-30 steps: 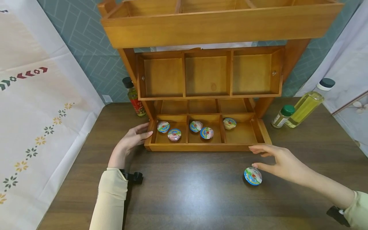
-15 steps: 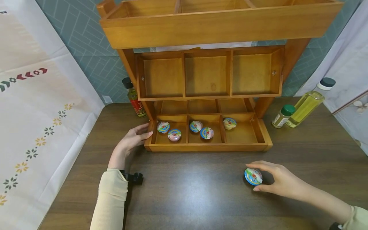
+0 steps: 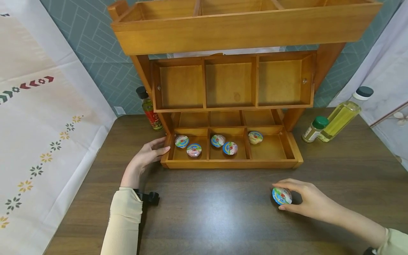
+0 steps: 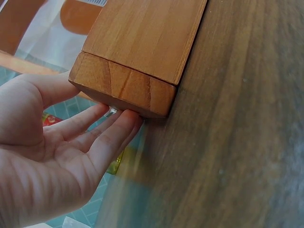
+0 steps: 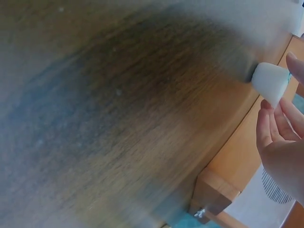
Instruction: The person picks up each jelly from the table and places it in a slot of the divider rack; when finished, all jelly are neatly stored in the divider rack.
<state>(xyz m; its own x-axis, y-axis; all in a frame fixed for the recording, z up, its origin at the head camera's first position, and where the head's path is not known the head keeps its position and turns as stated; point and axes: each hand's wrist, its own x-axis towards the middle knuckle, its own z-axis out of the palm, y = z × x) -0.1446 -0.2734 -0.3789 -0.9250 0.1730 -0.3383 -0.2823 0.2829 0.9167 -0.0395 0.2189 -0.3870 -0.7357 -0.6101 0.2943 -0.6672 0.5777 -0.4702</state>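
My right hand (image 3: pixel 310 198) pinches a small cup (image 3: pixel 282 196) with a printed blue-rimmed lid, thumb on the near side and fingers on the far side, low over the table. Its tapered white body (image 5: pixel 270 83) shows in the right wrist view. My left hand (image 3: pixel 145 157) touches the left end of the wooden rack (image 3: pixel 232 164), fingers extended along the side and thumb at the upper edge. Similar cups sit in the rack's bottom tray: two in the left compartment, two in the middle, and one yellowish cup (image 3: pixel 255 137) in the right.
Above the bottom tray are a tilted three-part tray (image 3: pixel 231 85) and a top tray (image 3: pixel 239 33). A red-labelled bottle (image 3: pixel 152 113) stands left of the rack. On the right are a green-capped jar (image 3: pixel 313 130) and an oil bottle (image 3: pixel 339 118). Dark wooden table (image 3: pixel 204 219) lies in front.
My right hand has moved from beside the rack's front edge down to the cup, and its thumb and fingers have closed round it. The left hand stays at the rack's side.
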